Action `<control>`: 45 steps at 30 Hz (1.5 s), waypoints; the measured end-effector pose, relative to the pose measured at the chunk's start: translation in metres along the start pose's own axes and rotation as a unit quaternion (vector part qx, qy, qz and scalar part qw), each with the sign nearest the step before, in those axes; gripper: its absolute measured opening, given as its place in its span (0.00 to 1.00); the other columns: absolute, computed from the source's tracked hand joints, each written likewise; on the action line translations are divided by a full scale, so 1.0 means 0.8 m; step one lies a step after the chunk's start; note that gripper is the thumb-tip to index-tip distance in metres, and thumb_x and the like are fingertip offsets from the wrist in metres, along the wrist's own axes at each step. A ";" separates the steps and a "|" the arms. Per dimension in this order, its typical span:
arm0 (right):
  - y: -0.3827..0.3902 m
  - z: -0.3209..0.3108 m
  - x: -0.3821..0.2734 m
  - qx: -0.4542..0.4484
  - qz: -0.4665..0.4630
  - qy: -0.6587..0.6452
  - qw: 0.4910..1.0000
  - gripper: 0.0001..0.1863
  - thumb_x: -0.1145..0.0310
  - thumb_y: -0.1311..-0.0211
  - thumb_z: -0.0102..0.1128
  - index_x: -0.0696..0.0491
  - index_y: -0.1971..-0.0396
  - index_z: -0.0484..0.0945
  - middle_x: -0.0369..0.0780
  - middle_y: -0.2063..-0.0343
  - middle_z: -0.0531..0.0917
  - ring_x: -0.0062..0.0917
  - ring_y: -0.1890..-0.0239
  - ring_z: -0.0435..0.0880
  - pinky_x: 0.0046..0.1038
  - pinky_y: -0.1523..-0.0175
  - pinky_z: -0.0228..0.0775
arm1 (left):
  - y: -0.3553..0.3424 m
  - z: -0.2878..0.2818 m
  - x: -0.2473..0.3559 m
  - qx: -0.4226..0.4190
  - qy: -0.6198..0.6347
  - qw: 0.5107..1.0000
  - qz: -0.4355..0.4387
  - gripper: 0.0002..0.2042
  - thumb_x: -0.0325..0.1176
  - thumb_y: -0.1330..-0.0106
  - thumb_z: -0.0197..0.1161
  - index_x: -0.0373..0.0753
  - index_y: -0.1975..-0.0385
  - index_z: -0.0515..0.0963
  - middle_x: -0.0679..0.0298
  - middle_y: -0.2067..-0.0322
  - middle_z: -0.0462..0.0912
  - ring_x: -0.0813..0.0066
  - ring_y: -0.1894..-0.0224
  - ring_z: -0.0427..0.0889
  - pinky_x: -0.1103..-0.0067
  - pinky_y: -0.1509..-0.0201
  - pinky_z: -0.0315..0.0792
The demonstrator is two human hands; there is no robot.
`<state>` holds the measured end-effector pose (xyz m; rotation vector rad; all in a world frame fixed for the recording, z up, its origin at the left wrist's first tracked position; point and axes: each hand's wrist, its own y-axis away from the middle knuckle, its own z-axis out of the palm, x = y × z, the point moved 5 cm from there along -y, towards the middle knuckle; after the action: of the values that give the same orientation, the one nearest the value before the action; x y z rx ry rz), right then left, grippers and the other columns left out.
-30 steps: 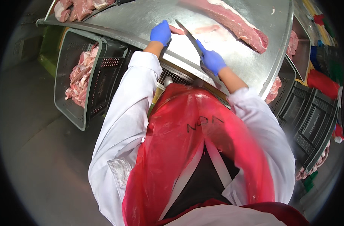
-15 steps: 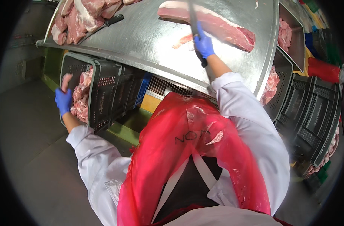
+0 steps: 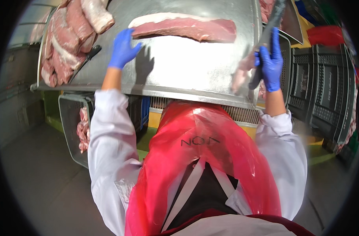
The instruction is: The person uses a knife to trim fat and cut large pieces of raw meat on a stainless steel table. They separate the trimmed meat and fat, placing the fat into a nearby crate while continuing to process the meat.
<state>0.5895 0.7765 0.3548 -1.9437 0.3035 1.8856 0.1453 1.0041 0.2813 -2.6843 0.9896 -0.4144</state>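
My left hand [image 3: 123, 50], in a blue glove with fingers apart, is at the left end of a long pork piece [image 3: 183, 29] with a white fat strip on the steel table [image 3: 179, 70]; I cannot tell if the fingertips touch it. At the table's right edge my right hand [image 3: 270, 65], also gloved, grips a long knife [image 3: 278, 11], its blade pointing up and away. A blurred pale meat scrap [image 3: 240, 74] is beside that hand and the knife; I cannot tell whether it is held.
Meat cuts [image 3: 67, 37] pile at the table's left, beside a second black-handled knife [image 3: 94, 52]. Below left is a crate [image 3: 67, 129] of trimmings [image 3: 83, 133]. At right stand a meat tray [image 3: 297, 33] and black crates [image 3: 317, 94], with red cloth or plastic [image 3: 325, 34] behind.
My left hand has left the crate, without its meat scrap, and risen to the long piece. My right hand with the knife has moved to the table's right edge. The view has swung.
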 end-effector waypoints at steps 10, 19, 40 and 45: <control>0.019 -0.182 0.152 0.105 -0.047 0.373 0.920 0.40 0.73 0.33 0.55 0.40 0.24 0.51 0.48 0.47 0.80 0.25 0.72 0.84 0.27 0.64 0.78 | -0.156 0.195 0.110 -0.222 -0.027 0.974 0.030 0.38 0.62 0.45 0.66 0.40 0.41 0.72 0.52 0.45 0.78 0.51 0.42 0.75 0.56 0.39 0.67; -0.039 -0.012 0.255 0.046 0.211 0.116 0.970 0.41 0.69 0.34 0.55 0.35 0.23 0.49 0.40 0.72 0.82 0.21 0.78 0.79 0.26 0.72 0.76 | -0.104 0.186 0.136 -0.299 0.006 0.950 0.089 0.27 0.56 0.37 0.60 0.39 0.49 0.75 0.51 0.52 0.77 0.49 0.49 0.77 0.54 0.45 0.69; 0.150 0.126 0.159 0.029 0.411 -0.036 0.911 0.43 0.75 0.34 0.53 0.42 0.22 0.44 0.36 0.76 0.78 0.18 0.80 0.76 0.24 0.76 0.73 | -0.083 0.199 0.188 -0.217 0.000 0.974 0.063 0.15 0.44 0.29 0.50 0.39 0.54 0.72 0.51 0.58 0.79 0.50 0.58 0.81 0.53 0.57 0.73; 0.207 0.036 0.117 0.091 0.325 -0.033 0.941 0.44 0.80 0.36 0.50 0.42 0.22 0.44 0.35 0.73 0.79 0.16 0.80 0.75 0.21 0.77 0.71 | -0.110 0.192 0.211 -0.228 0.015 0.972 0.051 0.16 0.39 0.36 0.56 0.35 0.54 0.76 0.48 0.57 0.79 0.47 0.55 0.80 0.53 0.52 0.72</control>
<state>0.4971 0.6535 0.2390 -1.7764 1.1759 2.1949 0.3733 0.9779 0.1970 -3.0095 1.3691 -0.2274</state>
